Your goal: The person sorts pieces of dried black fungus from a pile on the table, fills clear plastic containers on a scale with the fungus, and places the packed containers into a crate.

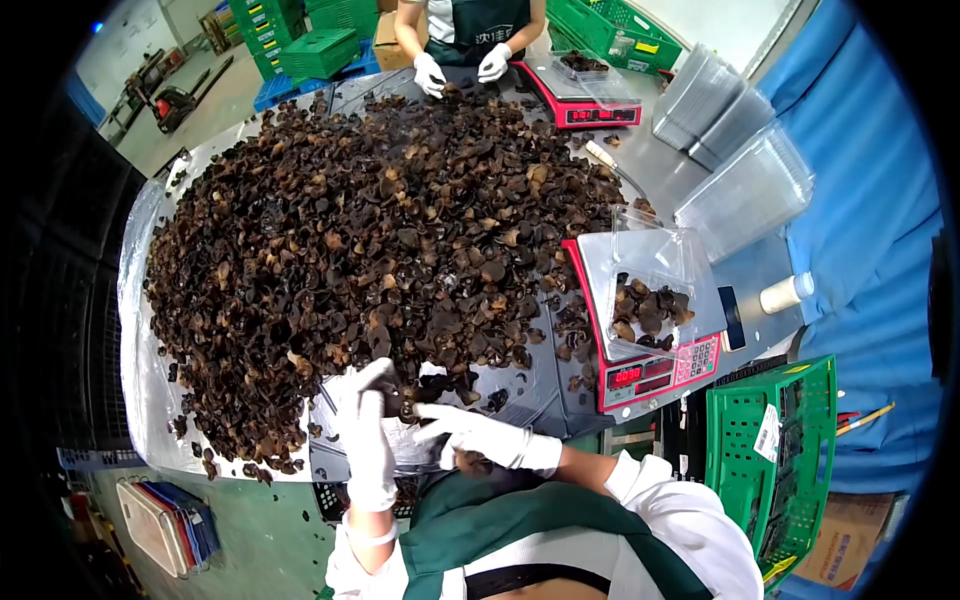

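A large heap of dark brown mushroom pieces (pixel 370 230) covers much of the table. At its near edge, my left hand (pixel 366 430), in a white glove, is raised with thumb and fingers around dark pieces. My right hand (pixel 470 435), also gloved, reaches in from the right with fingers apart, its fingertips beside a small brown piece between the hands. Whether it grips that piece is unclear. To the right, a red scale (pixel 650 375) with lit digits bears an open clear plastic box (pixel 655 250) with some mushroom pieces inside.
Across the table, a co-worker's gloved hands (pixel 460 72) are at the heap near a second red scale (pixel 598 115). Stacked clear boxes (pixel 745 190), a white roll (pixel 786 293) and a dark phone (pixel 732 318) lie at right. A green crate (pixel 720 450) stands below the table's right edge.
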Tool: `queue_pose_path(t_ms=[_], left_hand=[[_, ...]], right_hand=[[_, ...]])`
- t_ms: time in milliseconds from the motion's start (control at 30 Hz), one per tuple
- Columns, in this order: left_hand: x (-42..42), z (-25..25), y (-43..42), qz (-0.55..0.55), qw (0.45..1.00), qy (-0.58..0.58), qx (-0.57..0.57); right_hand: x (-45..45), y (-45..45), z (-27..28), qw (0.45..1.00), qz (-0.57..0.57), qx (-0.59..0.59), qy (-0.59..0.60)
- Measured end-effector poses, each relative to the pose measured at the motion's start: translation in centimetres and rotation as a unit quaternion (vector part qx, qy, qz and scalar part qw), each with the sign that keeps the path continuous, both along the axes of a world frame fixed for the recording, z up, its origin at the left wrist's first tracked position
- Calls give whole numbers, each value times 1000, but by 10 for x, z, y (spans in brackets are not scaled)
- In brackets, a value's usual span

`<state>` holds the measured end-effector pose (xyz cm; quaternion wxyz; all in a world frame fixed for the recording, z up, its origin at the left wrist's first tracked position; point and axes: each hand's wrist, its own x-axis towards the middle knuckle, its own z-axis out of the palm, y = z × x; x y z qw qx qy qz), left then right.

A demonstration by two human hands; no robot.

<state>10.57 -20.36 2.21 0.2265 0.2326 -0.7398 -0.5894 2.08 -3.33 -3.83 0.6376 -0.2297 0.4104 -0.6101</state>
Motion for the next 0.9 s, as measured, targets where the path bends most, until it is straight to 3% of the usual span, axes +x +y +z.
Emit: queue_pose_path(t_ms=[33,133,200,267,300,333,400,433,467,500,533,600,667,700,733,800,867,900], left_hand=[[-2,1,6,-53,998,-1,-36],[-11,-4,31,-184,969,-26,-160],[-13,0,41,-174,948,-41,-262],[-12,-2,37,-170,963,-14,-210],[-11,0,33,-159,966,-16,-201],[-7,1,28,-143,970,-22,-195],[1,-9,10,-79,970,-25,-230],[7,-21,-2,-48,978,-29,-200],[15,-29,-13,-13,985,-34,-171],[19,-27,-19,21,991,-22,-132],[26,-40,-27,61,993,-22,-97],[30,-26,-29,89,990,-51,-98],[42,-43,-36,100,985,-67,-123],[45,-52,-37,105,987,-74,-99],[49,-59,-38,110,988,-82,-75],[51,-67,-35,97,983,-105,-119],[47,-74,-26,62,982,-95,-149],[38,-69,-22,12,977,-99,-189]], right_hand=[[-2,-2,-4,999,0,-35,15],[15,-13,-29,954,-202,-23,-221],[2,-6,-35,884,-225,23,-410],[-15,17,-7,962,-237,32,-132],[-23,28,12,968,-246,53,7],[-38,35,44,955,-275,51,-103],[-63,67,75,899,-350,5,262],[-79,82,86,895,-443,31,40],[-88,97,100,854,-514,25,81],[-110,133,75,795,-552,62,242],[-112,136,103,771,-547,108,309],[-137,180,85,657,-535,247,471],[-149,201,77,560,-484,274,614],[-150,203,74,543,-474,273,637],[-146,204,72,486,-458,301,681],[-131,174,80,472,-488,256,689],[-111,125,86,554,-451,239,658],[-100,99,80,639,-431,205,604]])
